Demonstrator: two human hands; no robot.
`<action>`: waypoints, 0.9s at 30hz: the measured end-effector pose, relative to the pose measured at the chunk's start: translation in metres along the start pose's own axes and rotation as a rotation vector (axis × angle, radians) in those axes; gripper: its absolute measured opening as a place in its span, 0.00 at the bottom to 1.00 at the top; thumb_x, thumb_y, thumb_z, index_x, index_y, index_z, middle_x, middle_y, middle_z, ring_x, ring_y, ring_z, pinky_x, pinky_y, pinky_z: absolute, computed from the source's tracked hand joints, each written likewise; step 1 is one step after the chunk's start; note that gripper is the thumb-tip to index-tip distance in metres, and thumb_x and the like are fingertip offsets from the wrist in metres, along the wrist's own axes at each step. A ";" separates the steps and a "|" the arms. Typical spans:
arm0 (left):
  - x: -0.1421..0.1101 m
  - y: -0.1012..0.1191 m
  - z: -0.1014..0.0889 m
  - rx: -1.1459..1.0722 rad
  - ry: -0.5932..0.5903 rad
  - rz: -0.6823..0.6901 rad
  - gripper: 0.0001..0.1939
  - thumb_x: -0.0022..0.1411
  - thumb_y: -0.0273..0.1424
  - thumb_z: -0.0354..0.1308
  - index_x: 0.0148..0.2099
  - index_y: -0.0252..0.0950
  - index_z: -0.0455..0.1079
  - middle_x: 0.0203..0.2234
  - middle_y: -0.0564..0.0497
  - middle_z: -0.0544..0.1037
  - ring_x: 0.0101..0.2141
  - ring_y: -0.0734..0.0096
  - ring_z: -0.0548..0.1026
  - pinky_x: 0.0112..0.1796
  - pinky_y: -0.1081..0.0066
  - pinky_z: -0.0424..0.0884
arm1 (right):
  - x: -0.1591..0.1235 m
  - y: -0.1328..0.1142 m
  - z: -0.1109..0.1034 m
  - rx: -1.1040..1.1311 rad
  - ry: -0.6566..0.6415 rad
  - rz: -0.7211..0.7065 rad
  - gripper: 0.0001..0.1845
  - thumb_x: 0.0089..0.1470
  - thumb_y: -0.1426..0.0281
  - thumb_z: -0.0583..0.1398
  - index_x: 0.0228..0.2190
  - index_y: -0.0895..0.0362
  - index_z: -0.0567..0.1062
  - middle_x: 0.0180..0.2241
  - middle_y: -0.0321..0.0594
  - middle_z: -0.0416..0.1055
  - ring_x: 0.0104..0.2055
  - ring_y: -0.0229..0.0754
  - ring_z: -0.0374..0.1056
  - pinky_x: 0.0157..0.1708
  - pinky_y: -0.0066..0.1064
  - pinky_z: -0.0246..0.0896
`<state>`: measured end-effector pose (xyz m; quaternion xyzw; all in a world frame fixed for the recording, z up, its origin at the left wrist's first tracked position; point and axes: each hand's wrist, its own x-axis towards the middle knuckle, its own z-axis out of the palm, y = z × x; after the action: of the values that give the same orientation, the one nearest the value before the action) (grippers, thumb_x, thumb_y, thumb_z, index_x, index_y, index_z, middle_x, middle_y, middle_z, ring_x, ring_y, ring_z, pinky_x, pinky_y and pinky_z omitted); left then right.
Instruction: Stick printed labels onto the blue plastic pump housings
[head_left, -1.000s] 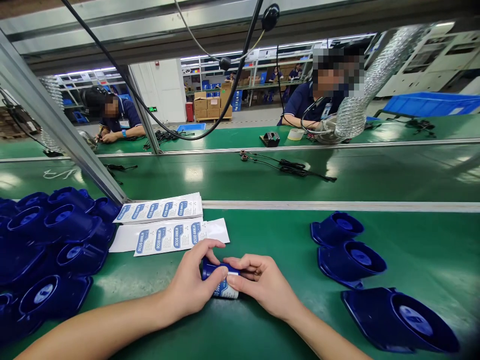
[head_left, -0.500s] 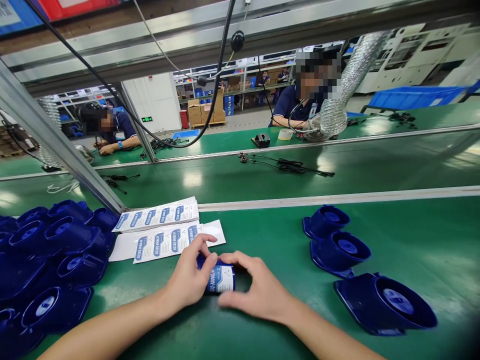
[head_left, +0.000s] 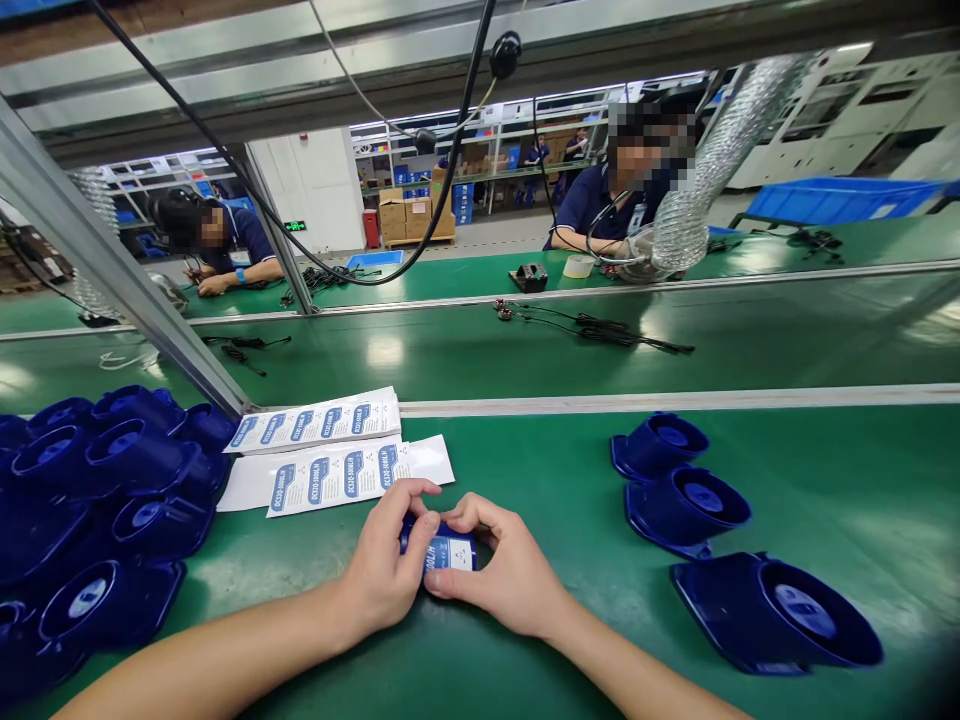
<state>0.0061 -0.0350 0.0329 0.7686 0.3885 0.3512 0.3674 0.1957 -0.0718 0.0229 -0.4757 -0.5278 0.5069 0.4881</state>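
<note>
the labelled blue part (head_left: 442, 546) lies between the two hands, low over the green surface (head_left: 600, 620), its white-and-blue label facing up toward the head camera. the left hand (head_left: 386, 560) has it from the left: the thumb presses along the label's left side and the fingers curl over the far edge, clamped on the part. the right hand (head_left: 521, 580) closes from the other side, thumb on the label's near edge and bent fingers at the far edge, so the part's right end shows between them. whether its underside touches the surface i cannot tell.

just beyond the left hand lie the label sheets (head_left: 330, 478), and behind them a label stack (head_left: 315, 422). a heap of blue housings (head_left: 120, 500) crowds the left side, while three blue housings (head_left: 757, 610) stand in a slanting row on the right, well apart from the hands. past the metal rail (head_left: 600, 402), black cables (head_left: 607, 330) lie on green, and two people sit farther back.
</note>
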 end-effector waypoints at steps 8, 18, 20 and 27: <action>-0.006 -0.009 0.001 -0.105 0.020 0.149 0.15 0.80 0.40 0.49 0.60 0.40 0.68 0.36 0.49 0.77 0.37 0.62 0.76 0.42 0.63 0.72 | 0.006 0.004 -0.002 0.186 -0.023 0.156 0.29 0.32 0.59 0.84 0.24 0.54 0.73 0.33 0.33 0.72 0.36 0.43 0.72 0.41 0.38 0.72; -0.001 -0.017 0.005 -0.275 0.048 0.135 0.20 0.80 0.46 0.47 0.59 0.38 0.68 0.35 0.48 0.78 0.36 0.64 0.76 0.41 0.64 0.72 | 0.005 0.001 -0.003 0.007 0.021 0.063 0.19 0.53 0.52 0.74 0.27 0.53 0.81 0.34 0.42 0.80 0.40 0.52 0.77 0.45 0.46 0.73; 0.000 -0.019 0.004 -0.292 0.041 0.122 0.21 0.80 0.47 0.47 0.60 0.38 0.68 0.36 0.48 0.77 0.38 0.63 0.75 0.42 0.64 0.72 | -0.002 0.000 -0.001 -0.175 -0.005 -0.071 0.19 0.50 0.56 0.77 0.39 0.52 0.83 0.39 0.44 0.81 0.43 0.55 0.76 0.46 0.49 0.72; -0.002 -0.020 0.006 -0.338 0.024 0.112 0.19 0.81 0.44 0.47 0.61 0.38 0.68 0.43 0.47 0.74 0.43 0.62 0.73 0.48 0.63 0.71 | -0.011 0.013 0.010 -0.671 -0.030 -0.548 0.26 0.54 0.74 0.70 0.53 0.54 0.74 0.48 0.53 0.78 0.50 0.59 0.75 0.46 0.49 0.76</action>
<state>0.0033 -0.0300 0.0126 0.7120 0.2849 0.4406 0.4667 0.1863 -0.0831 0.0093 -0.4427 -0.7772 0.1657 0.4153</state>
